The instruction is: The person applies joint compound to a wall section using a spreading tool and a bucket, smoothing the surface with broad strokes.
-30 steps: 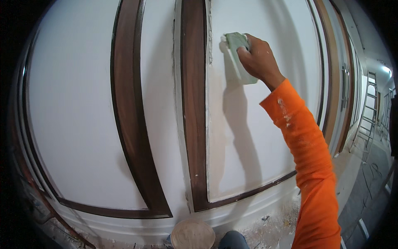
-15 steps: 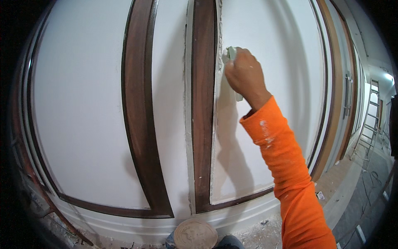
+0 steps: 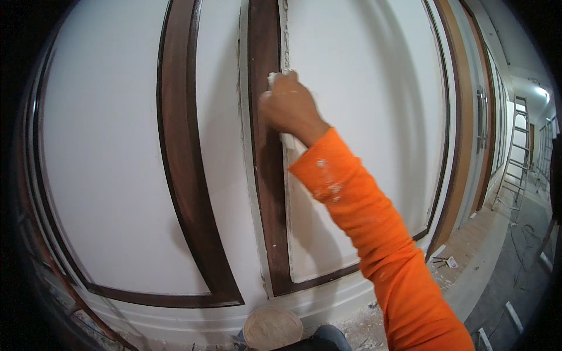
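My right hand [image 3: 291, 108], in an orange sleeve [image 3: 374, 234] spotted with white, is closed around a putty knife [image 3: 290, 142]. The fingers cover most of the tool; a pale end shows below the hand and a whitish bit above it. The hand is against the brown wooden moulding [image 3: 270, 193], at its border with the white wall panel [image 3: 357, 117]. Rough, whitish filler [image 3: 286, 41] runs up that border. My left hand is out of view.
A round, pale, putty-stained container top or lid [image 3: 273, 327] is low in front of me, by my knees. Debris [image 3: 369, 327] lies along the wall base. To the right are a door with a long handle [image 3: 481, 120], a ladder [image 3: 515, 158] and cables on the floor.
My right hand has moved left with the putty knife, from the white panel onto the edge of the brown moulding. The view has shifted slightly to the right.
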`<state>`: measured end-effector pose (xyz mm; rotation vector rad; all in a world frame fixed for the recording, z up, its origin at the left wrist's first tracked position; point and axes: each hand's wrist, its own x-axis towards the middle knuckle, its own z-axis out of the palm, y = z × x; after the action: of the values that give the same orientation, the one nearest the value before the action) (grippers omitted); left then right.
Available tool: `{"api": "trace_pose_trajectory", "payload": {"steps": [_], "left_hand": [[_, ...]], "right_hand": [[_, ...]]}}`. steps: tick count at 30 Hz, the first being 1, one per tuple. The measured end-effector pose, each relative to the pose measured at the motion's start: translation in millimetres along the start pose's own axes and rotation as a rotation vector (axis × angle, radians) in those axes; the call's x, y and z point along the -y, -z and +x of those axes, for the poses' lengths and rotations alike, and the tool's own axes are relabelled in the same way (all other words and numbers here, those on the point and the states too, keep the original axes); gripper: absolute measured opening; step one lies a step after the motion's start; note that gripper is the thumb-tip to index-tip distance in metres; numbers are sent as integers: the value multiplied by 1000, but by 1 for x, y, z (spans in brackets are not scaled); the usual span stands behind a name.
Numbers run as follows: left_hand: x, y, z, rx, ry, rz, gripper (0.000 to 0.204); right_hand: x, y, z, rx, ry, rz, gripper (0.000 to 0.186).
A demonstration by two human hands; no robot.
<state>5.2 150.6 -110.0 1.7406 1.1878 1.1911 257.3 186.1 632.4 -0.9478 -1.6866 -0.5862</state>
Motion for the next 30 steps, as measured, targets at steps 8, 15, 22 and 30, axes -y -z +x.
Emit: {"api": "trace_pose_trajectory", "payload": {"steps": [8, 15, 22, 30], "left_hand": [[4, -4, -15, -6, 12, 2, 31], [9, -12, -25, -8, 21, -6, 32], [21, -15, -44, -4, 48, -14, 33], [35, -13, -60, -11, 35, -12, 34]], "right_hand": [[-88, 92, 0, -71, 238, -153, 36], [-102, 69, 32, -36, 573, -458, 41], [-97, 45, -7, 105, 533, -491, 45], [-116, 37, -102, 222, 595, -339, 43]]}}
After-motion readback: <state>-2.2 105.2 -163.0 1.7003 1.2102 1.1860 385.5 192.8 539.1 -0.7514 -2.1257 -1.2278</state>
